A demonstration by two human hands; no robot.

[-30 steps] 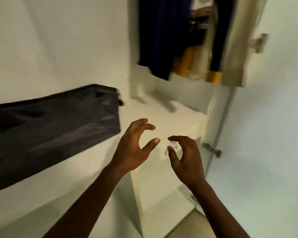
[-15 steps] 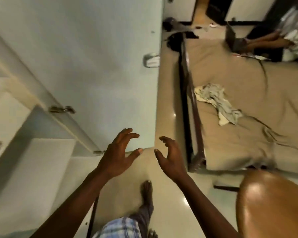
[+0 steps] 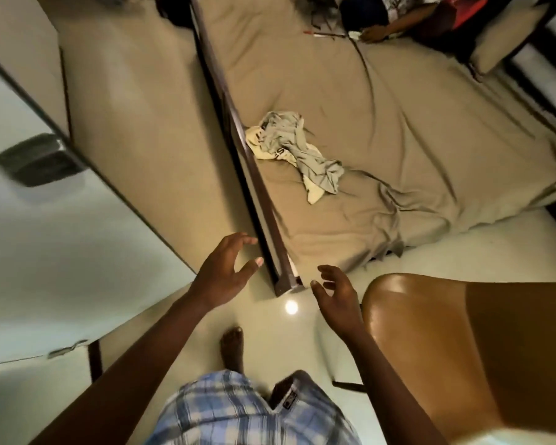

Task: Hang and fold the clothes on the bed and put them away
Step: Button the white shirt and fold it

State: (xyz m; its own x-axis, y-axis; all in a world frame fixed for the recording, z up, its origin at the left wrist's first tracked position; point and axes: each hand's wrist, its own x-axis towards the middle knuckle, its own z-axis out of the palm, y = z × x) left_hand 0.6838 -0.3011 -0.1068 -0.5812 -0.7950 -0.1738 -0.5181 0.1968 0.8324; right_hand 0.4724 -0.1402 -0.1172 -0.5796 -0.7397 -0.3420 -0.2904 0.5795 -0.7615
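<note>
Your left hand [image 3: 225,274] and right hand [image 3: 337,293] are empty, fingers loosely spread. The garment [image 3: 292,149] lies on the bed [image 3: 398,123] at frame centre, above both hands. Its long axis runs upper-left to lower-right, and your right hand looks slightly nearer.

A grey-and-cream garment [image 3: 289,146] is lying on the tan bed sheet [image 3: 414,123], beside its dark brown frame [image 3: 284,277]; the shorts [image 3: 231,412] are showing blue plaid.

A home bedroom — a bed [image 3: 398,130] with rumpled tan sheet; crumpled garment [image 3: 297,152] on it; wardrobe door [image 3: 61,236] beside.
</note>
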